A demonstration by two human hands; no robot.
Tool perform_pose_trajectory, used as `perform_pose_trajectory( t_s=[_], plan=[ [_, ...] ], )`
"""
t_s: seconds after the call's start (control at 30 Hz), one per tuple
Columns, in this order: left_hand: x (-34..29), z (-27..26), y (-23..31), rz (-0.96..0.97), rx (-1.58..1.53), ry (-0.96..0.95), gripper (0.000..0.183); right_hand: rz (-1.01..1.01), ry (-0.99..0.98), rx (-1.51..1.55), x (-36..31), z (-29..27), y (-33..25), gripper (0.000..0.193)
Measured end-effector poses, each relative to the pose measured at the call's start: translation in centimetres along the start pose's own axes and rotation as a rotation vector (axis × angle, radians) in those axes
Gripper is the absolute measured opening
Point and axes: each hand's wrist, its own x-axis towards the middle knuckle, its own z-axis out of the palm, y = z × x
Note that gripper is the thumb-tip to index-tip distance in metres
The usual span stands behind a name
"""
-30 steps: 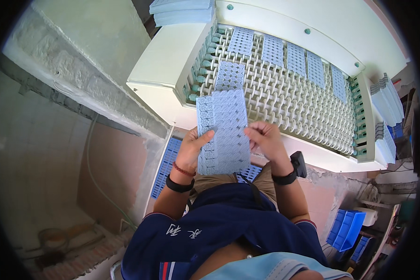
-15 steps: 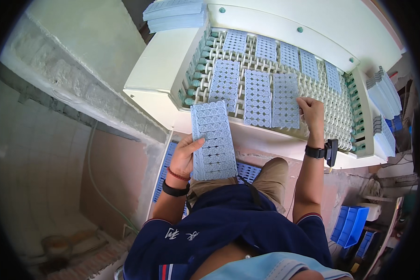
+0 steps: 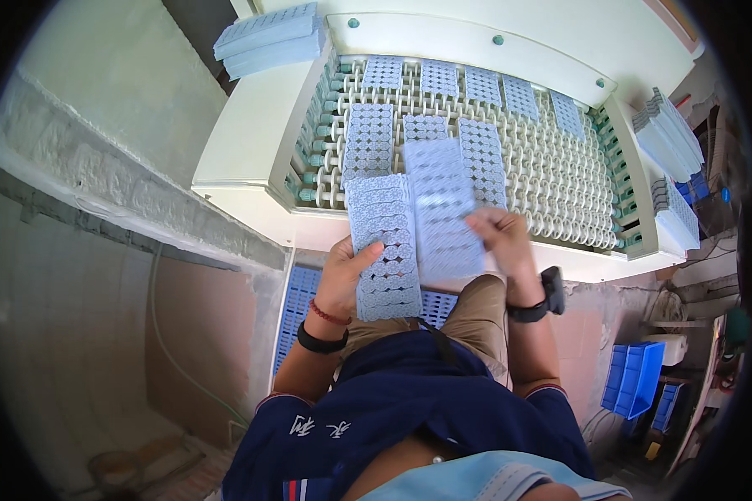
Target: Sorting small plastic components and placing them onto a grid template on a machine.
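My left hand (image 3: pixel 345 274) grips a stack of pale blue circuit board panels (image 3: pixel 383 221), its thumb across the top face. The panels are long and narrow, with rows of rounded shapes and small dark gaps. My right hand (image 3: pixel 505 244) pinches the right edge of a single circuit board panel (image 3: pixel 443 204), blurred by motion, beside the stack. That panel overlaps the front of the roller conveyor (image 3: pixel 551 188) and partly hides a board lying there (image 3: pixel 426 127). Two more boards, one on the left (image 3: pixel 368 142) and one on the right (image 3: pixel 481 154), lie flat on the rollers.
Farther back on the rollers sits a row of several similar boards (image 3: pixel 438 77). Stacked panels (image 3: pixel 269 43) rest on the machine's left end; others (image 3: pixel 670 138) stand at its right. Below are a blue perforated tray (image 3: pixel 297 292) and blue bins (image 3: pixel 632 380).
My right hand has left the front right board on the rollers and come back toward me, now holding a single panel beside the stack. The view has shifted slightly.
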Motion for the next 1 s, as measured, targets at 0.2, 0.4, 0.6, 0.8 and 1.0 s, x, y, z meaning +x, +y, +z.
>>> perform_pose_trajectory(
  t_s=[0.2, 0.4, 0.6, 0.8, 1.0],
  plan=[
    [-0.5, -0.7, -0.4, -0.037, -0.052, 0.046, 0.024, -0.046, 0.433, -0.472, 6.2, -12.4, 1.5, 0.027],
    [-1.2, -1.9, -0.6, -0.048, -0.13, -0.013, 0.03, -0.04, 0.583, -0.872, 7.2, -20.7, 3.3, 0.032],
    [-1.2, -3.0, 0.0, -0.045, -0.268, -0.321, 0.045, 0.086, 0.645, -1.031, 5.0, -23.4, 3.4, 0.032],
    [-0.6, -1.2, -0.6, -0.055, -0.215, -0.278, 0.04, -0.036, 0.225, -0.409, 0.6, -9.6, 1.5, 0.017],
    [0.7, -0.1, -1.0, -0.048, -0.15, -0.209, 0.032, 0.188, -0.358, 0.239, -4.9, 2.7, 2.2, 0.016]
  ],
)
